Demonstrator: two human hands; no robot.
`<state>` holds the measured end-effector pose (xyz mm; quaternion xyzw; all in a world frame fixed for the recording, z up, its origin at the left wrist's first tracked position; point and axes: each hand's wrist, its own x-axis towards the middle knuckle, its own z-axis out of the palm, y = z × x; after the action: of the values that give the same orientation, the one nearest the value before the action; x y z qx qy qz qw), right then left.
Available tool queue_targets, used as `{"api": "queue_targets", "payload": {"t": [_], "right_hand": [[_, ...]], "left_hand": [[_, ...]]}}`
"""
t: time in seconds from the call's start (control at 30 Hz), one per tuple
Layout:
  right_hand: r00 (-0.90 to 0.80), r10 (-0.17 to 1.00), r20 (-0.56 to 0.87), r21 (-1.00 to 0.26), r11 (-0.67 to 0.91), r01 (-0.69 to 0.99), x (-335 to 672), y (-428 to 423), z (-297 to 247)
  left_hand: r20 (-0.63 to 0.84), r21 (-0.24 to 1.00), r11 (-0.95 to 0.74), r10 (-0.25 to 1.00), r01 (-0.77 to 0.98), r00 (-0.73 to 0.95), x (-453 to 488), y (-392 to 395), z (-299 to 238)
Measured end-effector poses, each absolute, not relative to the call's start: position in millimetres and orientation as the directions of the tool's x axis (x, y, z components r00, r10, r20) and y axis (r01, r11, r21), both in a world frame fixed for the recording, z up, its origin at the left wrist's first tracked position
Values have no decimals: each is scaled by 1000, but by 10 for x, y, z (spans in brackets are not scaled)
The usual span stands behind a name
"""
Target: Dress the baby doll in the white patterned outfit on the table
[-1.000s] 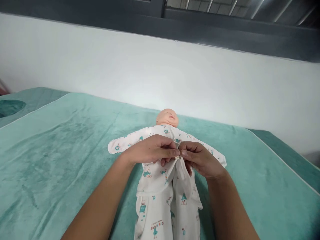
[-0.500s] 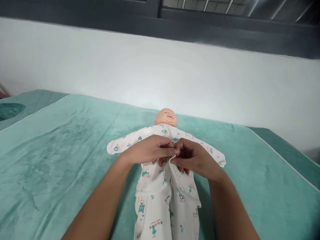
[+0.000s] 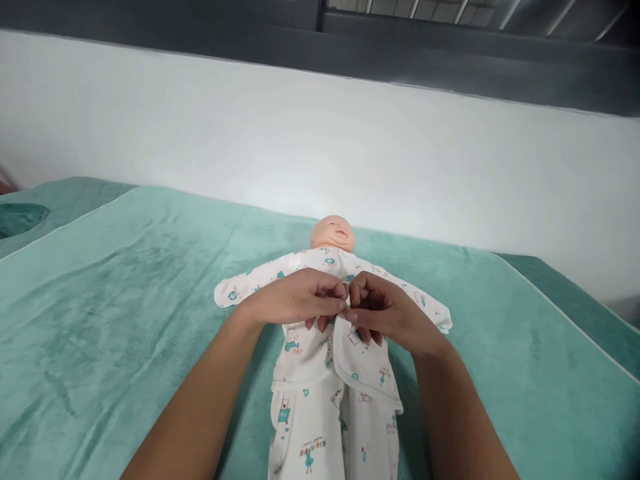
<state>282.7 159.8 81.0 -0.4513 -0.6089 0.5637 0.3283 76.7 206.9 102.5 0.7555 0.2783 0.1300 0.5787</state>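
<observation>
A baby doll lies on its back on a teal blanket, head away from me. It wears a white printed jacket and matching printed trousers. My left hand and my right hand meet over the doll's chest. Both pinch the front edges of the jacket together at its middle seam, fingertips touching. What lies between the fingertips is hidden.
The blanket covers a bed that ends at a white wall behind the doll. A darker teal strip runs along the right edge. A dark window frame sits above the wall.
The right flap of the jacket, loose and hanging open a second ago, now lies flatter over the doll's belly. Both hands stay pinched together at the chest, shifted slightly upward.
</observation>
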Motion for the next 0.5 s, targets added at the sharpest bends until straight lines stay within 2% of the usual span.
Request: {"api": "queue_targets", "payload": {"t": [0.5], "right_hand": [[-375,921,-107,-988,-55,147,2817,1594,793]], "left_hand": [[-99,968,-139,552,209,828,768,2108,955]]}}
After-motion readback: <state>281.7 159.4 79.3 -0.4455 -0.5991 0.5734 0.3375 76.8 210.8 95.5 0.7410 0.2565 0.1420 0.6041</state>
